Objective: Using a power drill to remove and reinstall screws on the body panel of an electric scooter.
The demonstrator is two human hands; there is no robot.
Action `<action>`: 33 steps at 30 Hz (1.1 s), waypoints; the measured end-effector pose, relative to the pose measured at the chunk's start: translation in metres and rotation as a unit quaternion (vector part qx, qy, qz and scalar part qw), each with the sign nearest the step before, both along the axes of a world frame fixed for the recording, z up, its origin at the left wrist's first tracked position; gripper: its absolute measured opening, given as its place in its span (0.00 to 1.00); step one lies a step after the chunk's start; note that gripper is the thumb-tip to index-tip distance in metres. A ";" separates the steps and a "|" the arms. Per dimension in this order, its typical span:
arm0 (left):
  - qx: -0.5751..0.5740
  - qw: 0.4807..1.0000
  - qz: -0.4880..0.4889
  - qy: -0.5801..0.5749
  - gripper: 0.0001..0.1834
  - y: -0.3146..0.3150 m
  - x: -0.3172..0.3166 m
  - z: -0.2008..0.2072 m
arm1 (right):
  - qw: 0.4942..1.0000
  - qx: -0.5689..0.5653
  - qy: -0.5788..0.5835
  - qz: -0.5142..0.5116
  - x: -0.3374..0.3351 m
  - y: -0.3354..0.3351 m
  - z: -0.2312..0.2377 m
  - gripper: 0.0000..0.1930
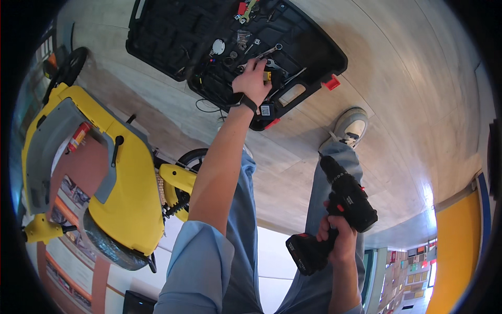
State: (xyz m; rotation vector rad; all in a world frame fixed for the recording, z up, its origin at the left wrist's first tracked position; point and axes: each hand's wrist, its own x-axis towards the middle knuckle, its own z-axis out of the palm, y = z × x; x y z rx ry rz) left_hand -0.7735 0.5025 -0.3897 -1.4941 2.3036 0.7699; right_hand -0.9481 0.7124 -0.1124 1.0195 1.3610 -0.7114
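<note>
My right hand (341, 238) is wrapped round the grip of a black cordless drill (349, 201), held above my right leg. Its chuck points up and away, and the chunky battery hangs at the lower left. My left hand (252, 83), with a dark watch at the wrist, reaches palm down into the open black tool case (334, 52) on the floor. Its visible fingers are apart over the tools, near a combination wrench (269, 52); the fingertips are partly hidden. A small yellow and black item (267, 76) lies right beside this hand; I cannot tell whether they touch.
Inside the case lie a green open-end wrench (248, 10), a white round piece (218, 47) and small metal parts. Red latches (331, 82) stick out from its edge. A yellow scooter (130, 193) stands at the left. My right shoe (350, 127) is near the case.
</note>
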 end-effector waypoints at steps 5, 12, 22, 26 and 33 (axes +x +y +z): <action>0.026 0.995 -0.001 -0.093 0.25 0.002 0.005 -0.002 | 0.999 0.014 0.028 0.003 0.006 -0.007 0.001 0.18; 0.051 0.991 0.111 -0.051 0.17 0.003 0.023 -0.004 | 1.000 0.021 0.003 -0.001 0.017 -0.006 -0.002 0.19; -0.092 0.978 0.187 0.006 0.10 -0.017 0.009 -0.037 | 0.999 0.011 0.029 0.036 0.023 -0.010 0.001 0.20; -0.075 0.993 0.046 -0.075 0.13 -0.022 0.012 -0.029 | 0.998 0.038 0.038 -0.015 0.024 -0.006 0.001 0.20; -0.040 0.992 -0.010 -0.118 0.17 -0.034 0.023 -0.034 | 0.999 0.036 0.025 0.009 0.032 -0.008 0.001 0.21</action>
